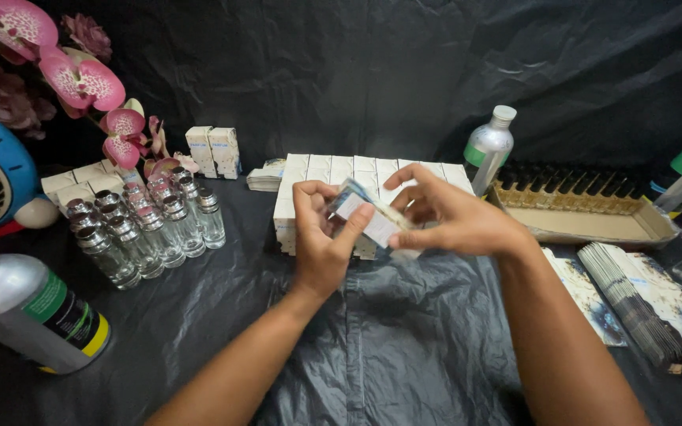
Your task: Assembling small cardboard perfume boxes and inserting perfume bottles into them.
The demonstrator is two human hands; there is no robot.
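A: What are the hands doing?

B: Both grip one small white carton (pixel 369 214), held up over the black sheet (pixel 388 339). The left hand (pixel 321 244) clasps its left end, thumb on the front; the right hand (pixel 447 217) pinches the right end, possibly at a flap, though that part is hidden.

A: And around them?

B: A block of white boxes (pixel 372 170) just behind; clear glass bottles (pixel 148 229) to the left; a stack of flat cartons (pixel 633 304) to the right.

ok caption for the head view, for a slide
Both hands hold a small carton above black sheeting.
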